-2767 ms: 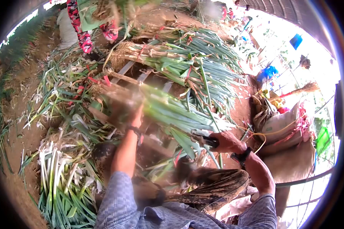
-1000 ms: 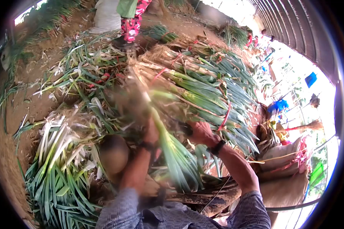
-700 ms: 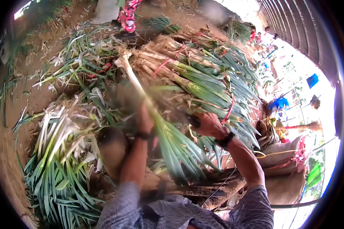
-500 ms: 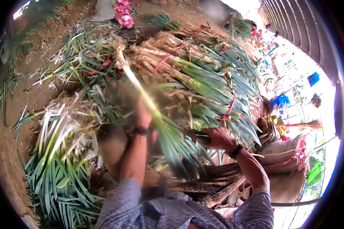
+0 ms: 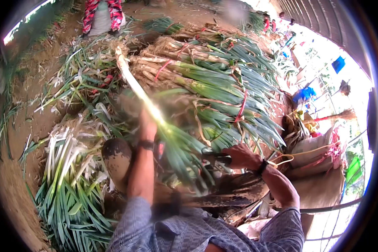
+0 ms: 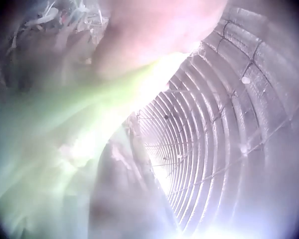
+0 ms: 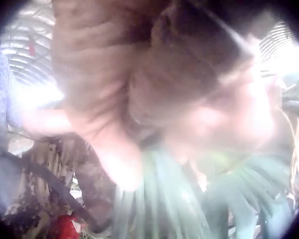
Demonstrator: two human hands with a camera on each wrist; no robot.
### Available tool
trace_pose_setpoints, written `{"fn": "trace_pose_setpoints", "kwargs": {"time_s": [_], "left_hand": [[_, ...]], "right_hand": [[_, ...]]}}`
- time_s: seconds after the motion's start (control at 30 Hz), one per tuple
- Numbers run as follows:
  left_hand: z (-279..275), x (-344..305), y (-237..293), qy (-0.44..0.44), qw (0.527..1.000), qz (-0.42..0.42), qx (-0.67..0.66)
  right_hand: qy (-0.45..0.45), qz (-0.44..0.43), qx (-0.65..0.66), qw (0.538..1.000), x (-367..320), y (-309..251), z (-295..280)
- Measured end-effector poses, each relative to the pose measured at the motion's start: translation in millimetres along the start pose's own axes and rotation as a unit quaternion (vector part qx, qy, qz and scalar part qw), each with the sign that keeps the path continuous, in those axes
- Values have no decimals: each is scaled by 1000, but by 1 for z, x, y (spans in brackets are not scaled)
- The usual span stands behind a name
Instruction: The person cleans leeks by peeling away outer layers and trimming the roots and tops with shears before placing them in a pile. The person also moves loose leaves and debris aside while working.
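Observation:
My left hand [image 5: 147, 126] grips a single leek [image 5: 136, 90] around its stem. The leek slants across the head view, its rooty end up and left, its green leaves fanned down toward my right hand. In the left wrist view, blurred fingers [image 6: 149, 37] lie against the pale stem. My right hand [image 5: 243, 157] holds a black-handled tool [image 5: 216, 158] beside the leaves; its front end is blurred and partly hidden. A yellow hose [image 5: 287, 158] loops close to the right wrist. Leaves [image 7: 159, 199] hang below that hand in the right wrist view.
Leek bundles with red ties [image 5: 210, 80] lie ahead. A heap of white-stemmed leeks [image 5: 67, 185] is at the left, with loose trimmings [image 5: 77, 80] beyond. Sacks [image 5: 313, 168] stand at the right. Another person's patterned trouser legs [image 5: 113, 14] show at the top.
Earlier my left hand held a blurred, thicker bunch farther forward; now one leek shows. Over the last second the leek has swung rooty end leftward, while my right hand moved right and down.

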State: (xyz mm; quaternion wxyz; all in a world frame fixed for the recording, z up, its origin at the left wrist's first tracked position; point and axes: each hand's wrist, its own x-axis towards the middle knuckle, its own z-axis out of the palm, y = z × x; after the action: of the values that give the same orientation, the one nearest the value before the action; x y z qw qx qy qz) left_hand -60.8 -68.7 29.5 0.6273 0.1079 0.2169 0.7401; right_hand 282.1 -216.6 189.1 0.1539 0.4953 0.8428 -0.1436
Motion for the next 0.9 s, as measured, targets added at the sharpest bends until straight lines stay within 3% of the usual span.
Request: {"fn": "trace_pose_setpoints", "kwargs": {"time_s": [0.13,0.17,0.3,0.37,0.4,0.47,0.6,0.67,0.9], "left_hand": [[-3,0,3,-48,999,-8,-8],[8,-9,7,-44,999,-7,-13],[21,-14,11,-64,997,-23,-34],[34,-28,15,-54,998,-34,-28],[30,-28,14,-89,995,-46,-16],[36,-35,8,-40,998,-25,44],[17,-32,-2,-47,988,-63,130],[27,-38,-4,-34,989,-44,136],[19,-31,-10,-52,981,24,186]], "right_hand": [[160,-25,49,985,3,-3,-2],[145,-24,40,988,6,-7,-9],[242,-52,62,967,30,-18,-14],[242,-45,85,966,43,-34,-25],[242,-43,97,964,49,-41,-30],[271,-58,104,955,65,-45,-30],[265,-41,118,956,87,-59,-47],[250,-29,116,961,98,-63,-57],[357,-91,32,929,131,-62,-88]]}}
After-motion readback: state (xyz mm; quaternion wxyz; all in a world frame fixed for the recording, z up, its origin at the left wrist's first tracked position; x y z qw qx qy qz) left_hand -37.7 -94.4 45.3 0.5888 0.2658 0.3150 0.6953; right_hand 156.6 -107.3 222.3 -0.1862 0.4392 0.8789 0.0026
